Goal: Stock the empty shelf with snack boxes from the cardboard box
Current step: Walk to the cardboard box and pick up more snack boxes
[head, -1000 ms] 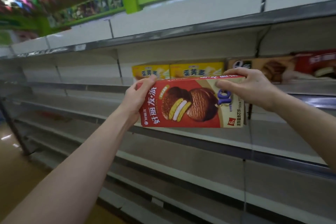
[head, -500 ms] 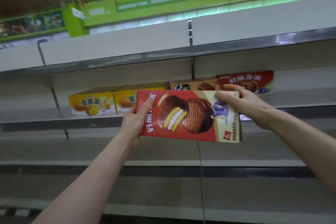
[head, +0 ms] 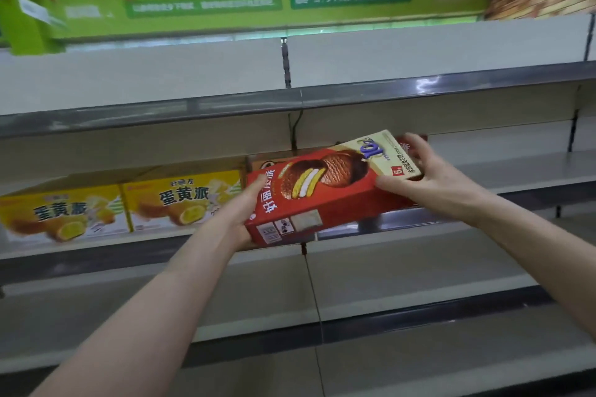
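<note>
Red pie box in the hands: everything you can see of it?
Printed cardboard, closed: the red pie box shows a chocolate-coated, cream-filled pie, a cream right end and a barcode on the near side. It is tilted face-up, right end higher, in front of the shelf. The left hand grips its left end, the right hand its right.

**Two Bare Forearms, Two Bare Hands**

Seen only from the forearms down. Left forearm [head: 161, 309] long and slim, widening toward the lower edge of the view. Right forearm [head: 532, 242] shorter in view, cut off at the right edge. Uncovered along the whole visible length, wrists included. Left hand [head: 240, 203] bare, with the thumb and heel of the palm showing and the rest hidden. Right hand [head: 429, 184] bare, with the back of the hand and knuckles in plain sight, thumb and fingers slender. Smooth throughout. Nails too blurred to judge.
</note>
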Action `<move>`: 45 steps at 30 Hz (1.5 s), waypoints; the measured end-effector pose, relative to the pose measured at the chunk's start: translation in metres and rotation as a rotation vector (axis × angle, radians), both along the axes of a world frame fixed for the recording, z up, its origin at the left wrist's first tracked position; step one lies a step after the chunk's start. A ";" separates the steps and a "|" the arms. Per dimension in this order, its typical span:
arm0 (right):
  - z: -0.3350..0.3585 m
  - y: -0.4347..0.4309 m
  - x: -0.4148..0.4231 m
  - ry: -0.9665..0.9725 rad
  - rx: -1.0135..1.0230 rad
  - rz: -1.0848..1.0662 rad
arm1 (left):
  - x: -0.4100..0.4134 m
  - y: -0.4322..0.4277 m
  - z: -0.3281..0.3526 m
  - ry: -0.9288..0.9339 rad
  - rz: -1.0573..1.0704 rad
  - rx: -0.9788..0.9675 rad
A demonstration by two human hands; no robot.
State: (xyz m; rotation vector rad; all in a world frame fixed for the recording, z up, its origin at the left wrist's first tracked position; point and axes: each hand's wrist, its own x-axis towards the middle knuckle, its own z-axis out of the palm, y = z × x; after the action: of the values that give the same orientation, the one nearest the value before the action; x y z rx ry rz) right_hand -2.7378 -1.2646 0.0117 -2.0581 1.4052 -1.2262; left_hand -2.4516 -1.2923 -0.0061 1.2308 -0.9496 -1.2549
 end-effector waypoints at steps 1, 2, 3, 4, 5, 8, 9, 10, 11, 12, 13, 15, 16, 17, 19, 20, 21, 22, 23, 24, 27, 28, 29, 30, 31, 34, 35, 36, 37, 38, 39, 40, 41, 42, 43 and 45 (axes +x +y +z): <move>0.000 -0.002 -0.004 0.096 -0.110 -0.060 | -0.004 -0.005 0.000 0.003 -0.019 0.024; -0.002 -0.005 -0.007 0.217 -0.252 -0.107 | -0.007 -0.011 0.001 0.013 -0.028 0.043; -0.004 -0.007 -0.008 0.388 -0.411 -0.149 | -0.011 -0.015 0.002 0.020 -0.038 0.066; -0.008 -0.012 -0.009 0.575 -0.567 -0.170 | -0.016 -0.021 0.002 0.026 -0.051 0.081; -0.010 -0.015 -0.008 0.742 -0.687 -0.189 | -0.022 -0.026 0.003 0.025 -0.068 0.093; -0.014 -0.036 -0.015 0.950 -0.808 -0.257 | -0.040 -0.035 0.006 -0.019 -0.119 0.131; -0.013 -0.043 -0.021 0.944 -0.819 -0.278 | -0.046 -0.036 0.008 -0.031 -0.131 0.139; -0.012 -0.050 -0.030 0.922 -0.835 -0.278 | -0.051 -0.037 0.010 -0.040 -0.134 0.144; -0.009 -0.055 -0.040 0.899 -0.835 -0.264 | -0.056 -0.039 0.013 -0.046 -0.138 0.142; -0.007 -0.061 -0.050 0.877 -0.825 -0.244 | -0.060 -0.041 0.015 -0.037 -0.148 0.130; -0.005 -0.065 -0.059 0.862 -0.791 -0.226 | -0.066 -0.043 0.018 -0.026 -0.152 0.112; -0.001 -0.075 -0.075 0.830 -0.700 -0.199 | -0.080 -0.053 0.022 -0.010 -0.149 0.074; 0.002 -0.081 -0.083 0.815 -0.647 -0.191 | -0.089 -0.059 0.023 0.003 -0.159 0.058; 0.005 -0.086 -0.091 0.808 -0.590 -0.188 | -0.098 -0.066 0.024 0.010 -0.162 0.048; 0.012 -0.098 -0.106 0.779 -0.487 -0.164 | -0.113 -0.081 0.022 0.040 -0.163 0.048; 0.017 -0.104 -0.114 0.730 -0.431 -0.135 | -0.119 -0.089 0.020 0.077 -0.180 0.048; 0.022 -0.109 -0.122 0.649 -0.361 -0.095 | -0.124 -0.096 0.018 0.118 -0.197 0.046; 0.027 -0.113 -0.130 0.549 -0.275 -0.052 | -0.129 -0.102 0.017 0.156 -0.212 0.038; 0.031 -0.117 -0.136 0.453 -0.183 -0.009 | -0.134 -0.107 0.015 0.176 -0.209 0.031; 0.035 -0.120 -0.140 0.389 -0.108 0.027 | -0.139 -0.112 0.013 0.182 -0.196 0.025; 0.043 -0.130 -0.147 0.364 -0.037 0.059 | -0.157 -0.117 0.011 0.144 -0.127 0.041; 0.047 -0.133 -0.148 0.353 -0.039 0.060 | -0.162 -0.119 0.009 0.177 -0.095 0.043; 0.051 -0.136 -0.149 0.335 -0.046 0.055 | -0.166 -0.121 0.007 0.232 -0.050 0.048; 0.054 -0.140 -0.150 0.313 -0.050 0.044 | -0.169 -0.124 0.005 0.305 -0.007 0.048; 0.057 -0.142 -0.151 0.283 -0.041 0.034 | -0.172 -0.125 0.003 0.369 0.026 0.046; 0.058 -0.150 -0.152 0.143 0.158 0.011 | -0.191 -0.122 0.004 0.401 0.016 0.026; 0.057 -0.150 -0.152 0.108 0.257 0.009 | -0.201 -0.119 0.004 0.373 -0.020 0.024; 0.057 -0.150 -0.153 0.089 0.358 0.024 | -0.212 -0.116 0.005 0.345 -0.056 0.020; 0.056 -0.149 -0.154 0.096 0.460 0.057 | -0.221 -0.114 0.005 0.320 -0.081 0.016; 0.055 -0.146 -0.155 0.127 0.556 0.106 | -0.228 -0.113 0.005 0.293 -0.097 0.011; 0.054 -0.144 -0.156 0.165 0.632 0.160 | -0.232 -0.114 0.006 0.261 -0.100 0.013; 0.053 -0.143 -0.156 0.184 0.679 0.209 | -0.234 -0.114 0.008 0.231 -0.102 0.025; 0.051 -0.143 -0.154 0.167 0.696 0.242 | -0.234 -0.115 0.011 0.203 -0.099 0.047; 0.048 -0.144 -0.151 0.114 0.693 0.256 | -0.234 -0.116 0.014 0.170 -0.105 0.070; 0.044 -0.146 -0.147 0.029 0.681 0.253 | -0.234 -0.116 0.016 0.133 -0.121 0.086; 0.033 -0.154 -0.140 -0.222 0.668 0.237 | -0.236 -0.115 0.020 0.080 -0.169 0.096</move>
State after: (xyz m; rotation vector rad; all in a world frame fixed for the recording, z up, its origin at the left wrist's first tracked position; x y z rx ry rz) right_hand -2.8773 -1.4182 0.0449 -1.5175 1.2065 -0.7222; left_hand -2.6880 -1.4074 0.0138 1.1844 -0.9595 -1.4866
